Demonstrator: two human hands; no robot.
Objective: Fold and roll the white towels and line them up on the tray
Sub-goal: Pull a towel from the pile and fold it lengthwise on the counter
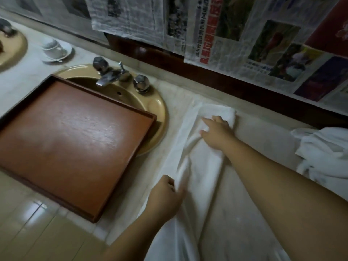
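Left hand [165, 196] pinching soft white towel [203, 166]

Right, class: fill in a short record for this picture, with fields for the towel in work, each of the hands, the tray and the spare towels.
towel in work: white towel, folded long on the counter
left hand: left hand pinches its near left edge
right hand: right hand presses flat on its far end
tray: brown tray, over the sink, no towels on it
spare towels: loose white pile at right
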